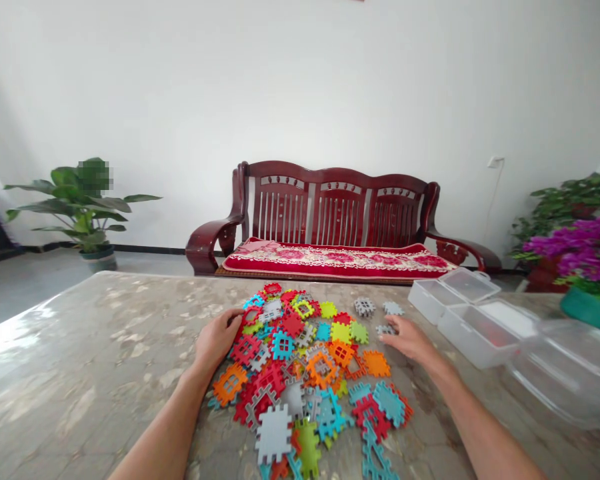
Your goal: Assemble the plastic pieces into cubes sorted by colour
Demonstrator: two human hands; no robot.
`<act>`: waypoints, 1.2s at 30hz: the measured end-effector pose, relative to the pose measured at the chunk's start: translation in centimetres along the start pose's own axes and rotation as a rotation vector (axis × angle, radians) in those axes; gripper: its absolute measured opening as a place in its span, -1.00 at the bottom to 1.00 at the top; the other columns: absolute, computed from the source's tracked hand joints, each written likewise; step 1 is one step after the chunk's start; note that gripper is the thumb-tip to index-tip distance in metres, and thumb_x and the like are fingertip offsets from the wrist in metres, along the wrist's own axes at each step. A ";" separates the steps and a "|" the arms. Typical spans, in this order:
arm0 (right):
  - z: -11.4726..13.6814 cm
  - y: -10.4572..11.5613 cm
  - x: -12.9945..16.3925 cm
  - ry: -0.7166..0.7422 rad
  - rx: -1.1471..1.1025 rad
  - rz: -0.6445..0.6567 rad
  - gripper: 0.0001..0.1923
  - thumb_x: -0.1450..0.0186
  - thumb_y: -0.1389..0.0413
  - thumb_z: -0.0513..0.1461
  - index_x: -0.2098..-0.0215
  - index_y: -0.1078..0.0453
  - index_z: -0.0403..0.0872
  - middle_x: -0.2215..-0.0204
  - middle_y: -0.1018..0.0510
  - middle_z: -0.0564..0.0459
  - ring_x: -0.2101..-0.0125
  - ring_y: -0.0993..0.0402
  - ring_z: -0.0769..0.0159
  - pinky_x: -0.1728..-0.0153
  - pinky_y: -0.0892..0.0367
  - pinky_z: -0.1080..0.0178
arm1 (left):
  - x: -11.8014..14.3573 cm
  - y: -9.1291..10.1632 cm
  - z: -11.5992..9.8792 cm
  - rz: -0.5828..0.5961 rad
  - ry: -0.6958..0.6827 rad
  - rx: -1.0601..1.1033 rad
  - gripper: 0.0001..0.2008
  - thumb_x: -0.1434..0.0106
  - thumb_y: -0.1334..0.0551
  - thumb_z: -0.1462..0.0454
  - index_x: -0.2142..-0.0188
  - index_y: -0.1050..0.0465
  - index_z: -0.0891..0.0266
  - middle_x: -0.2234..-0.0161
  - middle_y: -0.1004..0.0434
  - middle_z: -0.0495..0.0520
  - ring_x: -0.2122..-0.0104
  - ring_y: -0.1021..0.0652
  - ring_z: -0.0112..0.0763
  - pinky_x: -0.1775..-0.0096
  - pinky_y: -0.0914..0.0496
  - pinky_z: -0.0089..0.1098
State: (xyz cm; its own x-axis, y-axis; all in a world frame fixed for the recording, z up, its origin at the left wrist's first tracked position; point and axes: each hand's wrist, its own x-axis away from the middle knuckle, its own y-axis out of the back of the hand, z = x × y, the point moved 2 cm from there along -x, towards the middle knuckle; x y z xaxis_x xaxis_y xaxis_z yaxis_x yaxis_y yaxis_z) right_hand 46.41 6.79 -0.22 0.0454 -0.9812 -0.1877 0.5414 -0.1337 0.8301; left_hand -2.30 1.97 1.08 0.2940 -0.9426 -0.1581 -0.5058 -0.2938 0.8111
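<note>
A heap of flat interlocking plastic tiles (305, 360) in red, orange, blue, green and grey lies on the marbled table (105, 347). My left hand (219, 337) rests at the heap's left edge, fingers curled against a red tile (250, 315). My right hand (406, 337) lies flat at the heap's right side, fingertips touching a small grey tile (385, 329). Two more grey tiles (365, 307) sit apart at the far side. Neither hand has lifted anything.
Two open clear plastic boxes (473, 313) stand at the right, a larger clear container (570, 373) beside them. A purple flower pot (587, 267) is at the far right. Behind the table are a red wooden bench (330, 227) and a potted plant (87, 213).
</note>
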 end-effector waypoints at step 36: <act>0.1 3.6 -3.3 -0.040 -0.052 -0.401 -0.58 -0.15 -0.04 -0.11 0.09 -0.48 -0.11 0.13 -0.62 -0.15 0.17 -0.56 0.08 0.08 -0.39 0.09 | -0.3 -0.3 0.5 -0.022 -0.002 -0.001 -0.63 -0.31 -0.03 0.10 0.05 -0.54 0.03 0.06 -0.63 -0.01 0.07 -0.58 -0.22 0.11 -0.40 -0.36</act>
State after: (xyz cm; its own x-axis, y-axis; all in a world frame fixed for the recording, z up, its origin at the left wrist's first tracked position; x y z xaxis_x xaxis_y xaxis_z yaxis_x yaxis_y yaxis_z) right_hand 48.11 9.52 3.44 -0.2100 -0.8575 -0.4696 0.5515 -0.5005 0.6673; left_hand -2.68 2.22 0.61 0.3034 -0.9362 -0.1773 -0.4986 -0.3146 0.8077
